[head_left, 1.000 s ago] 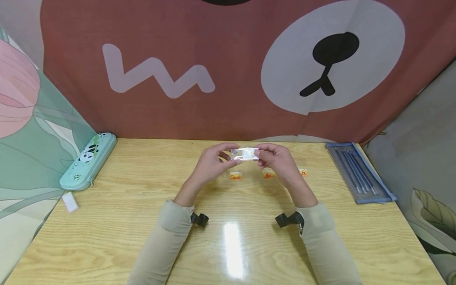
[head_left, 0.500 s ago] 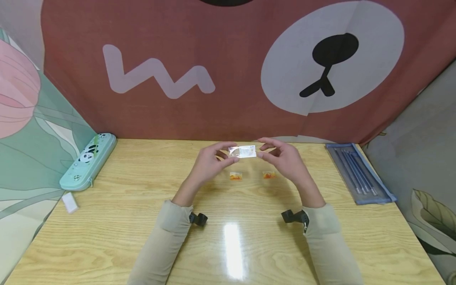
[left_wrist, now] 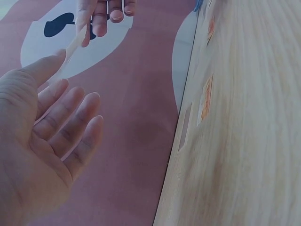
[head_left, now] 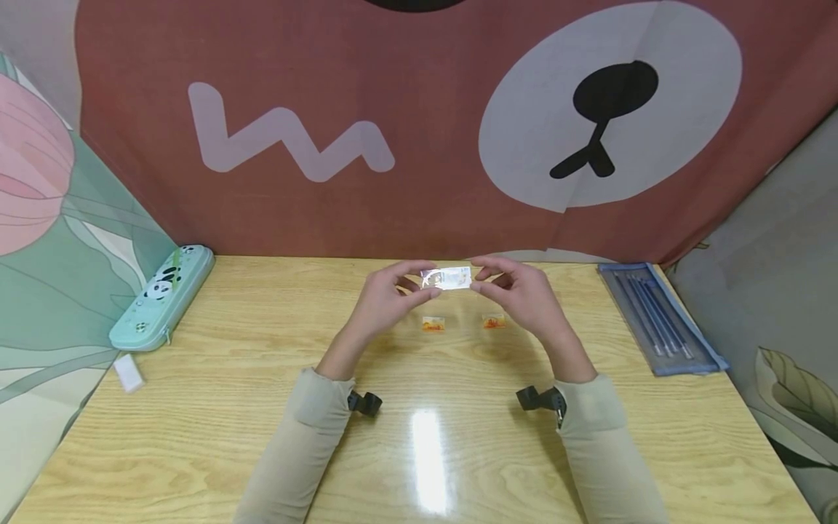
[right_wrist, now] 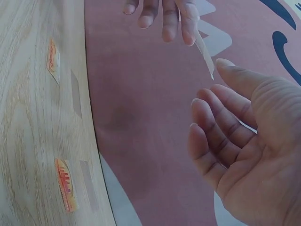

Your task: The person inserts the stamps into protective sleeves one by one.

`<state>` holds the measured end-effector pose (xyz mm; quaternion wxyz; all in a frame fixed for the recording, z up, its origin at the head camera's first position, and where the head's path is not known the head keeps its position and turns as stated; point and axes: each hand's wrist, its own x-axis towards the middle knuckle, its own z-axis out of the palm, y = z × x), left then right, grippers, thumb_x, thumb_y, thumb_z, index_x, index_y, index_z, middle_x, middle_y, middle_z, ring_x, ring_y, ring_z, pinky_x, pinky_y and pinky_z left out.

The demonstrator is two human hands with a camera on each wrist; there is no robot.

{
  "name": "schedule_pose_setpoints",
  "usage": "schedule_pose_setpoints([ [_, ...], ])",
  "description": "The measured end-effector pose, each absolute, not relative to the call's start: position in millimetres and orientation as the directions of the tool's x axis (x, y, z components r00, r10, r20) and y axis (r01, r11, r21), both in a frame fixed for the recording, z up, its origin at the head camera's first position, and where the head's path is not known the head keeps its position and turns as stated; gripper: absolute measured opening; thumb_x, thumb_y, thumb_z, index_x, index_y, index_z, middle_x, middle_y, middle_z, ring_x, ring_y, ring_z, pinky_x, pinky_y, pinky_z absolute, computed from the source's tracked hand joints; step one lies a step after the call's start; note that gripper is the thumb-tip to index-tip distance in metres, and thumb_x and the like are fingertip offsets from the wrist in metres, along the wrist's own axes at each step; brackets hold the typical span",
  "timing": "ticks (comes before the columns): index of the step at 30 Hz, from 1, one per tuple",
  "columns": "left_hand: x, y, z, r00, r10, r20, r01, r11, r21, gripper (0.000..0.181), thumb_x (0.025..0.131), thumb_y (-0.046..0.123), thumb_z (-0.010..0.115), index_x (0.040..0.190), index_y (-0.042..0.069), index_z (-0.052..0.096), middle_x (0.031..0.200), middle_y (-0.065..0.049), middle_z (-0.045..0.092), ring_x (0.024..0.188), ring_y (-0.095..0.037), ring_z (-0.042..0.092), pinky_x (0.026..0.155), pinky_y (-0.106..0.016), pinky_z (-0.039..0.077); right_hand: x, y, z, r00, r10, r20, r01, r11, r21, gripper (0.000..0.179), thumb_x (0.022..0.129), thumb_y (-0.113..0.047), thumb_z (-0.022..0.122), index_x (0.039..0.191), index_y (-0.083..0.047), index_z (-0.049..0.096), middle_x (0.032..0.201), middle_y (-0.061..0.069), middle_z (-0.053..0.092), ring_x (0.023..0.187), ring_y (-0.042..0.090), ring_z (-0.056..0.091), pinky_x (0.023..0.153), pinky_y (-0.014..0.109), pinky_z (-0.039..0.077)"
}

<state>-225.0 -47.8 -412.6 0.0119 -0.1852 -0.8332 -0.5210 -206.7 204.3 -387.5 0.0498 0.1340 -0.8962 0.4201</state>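
In the head view my left hand (head_left: 386,297) holds a small flat packet (head_left: 452,278), shiny and part clear, part white, between thumb and index finger by its left end. It is raised above the table. My right hand (head_left: 524,295) is at the packet's right edge, thumb and index finger apart. The right wrist view shows the packet's end (right_wrist: 207,61) close beside the thumb of my right hand (right_wrist: 249,127); contact is hard to tell. Below lie two small orange-and-white pieces, one left (head_left: 433,324) and one right (head_left: 494,322), flat on the wood.
A teal panda pencil case (head_left: 164,295) lies at the table's left edge, with a white block like an eraser (head_left: 129,372) near it. On the right is a blue-edged mesh pouch (head_left: 661,320) holding several pencil-like sticks. A printed cloth (head_left: 314,218) hangs behind the table.
My right thumb and fingers have come off the packet's right end and moved slightly right. The packet shifted a little left. An orange piece seen beyond my right wrist is now hidden.
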Motion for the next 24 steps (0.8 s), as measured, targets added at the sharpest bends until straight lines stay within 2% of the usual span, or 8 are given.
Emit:
schedule_pose_setpoints([
  [9, -224.5, -47.0, -412.1, -0.934, 0.287, 0.211, 0.311, 0.370, 0.875, 0.037, 0.087, 0.037, 0.082, 0.122, 0.028, 0.073, 0.112, 0.002, 0.072, 0.086, -0.015, 0.072, 0.065, -0.031, 0.061, -207.6, 203.0, -388.4, -0.960, -0.211, 0.186, -0.277, 0.601, -0.750, 0.040, 0.093, -0.028, 0.076, 0.132, -0.021, 0.068, 0.107, 0.004, 0.074, 0.085, 0.019, 0.072, 0.071, 0.030, 0.058],
  [14, -224.4, -46.8, -412.3, -0.931, 0.296, 0.215, 0.318, 0.368, 0.874, 0.036, 0.088, 0.037, 0.081, 0.122, 0.028, 0.072, 0.114, 0.002, 0.073, 0.086, -0.014, 0.072, 0.066, -0.031, 0.061, -208.1, 202.4, -389.4, -0.959, -0.228, 0.169, -0.274, 0.598, -0.753, 0.039, 0.093, -0.023, 0.076, 0.132, -0.021, 0.068, 0.108, 0.005, 0.074, 0.087, 0.020, 0.072, 0.071, 0.029, 0.057],
  [24, -225.0, -47.7, -412.8, -0.935, 0.289, 0.204, 0.307, 0.375, 0.875, 0.036, 0.088, 0.039, 0.080, 0.122, 0.031, 0.073, 0.111, 0.001, 0.072, 0.087, -0.015, 0.072, 0.067, -0.031, 0.061, -208.4, 202.5, -390.5, -0.948, -0.266, 0.175, -0.308, 0.626, -0.716, 0.041, 0.093, -0.023, 0.076, 0.133, -0.021, 0.067, 0.110, 0.005, 0.073, 0.086, 0.019, 0.071, 0.067, 0.031, 0.056],
])
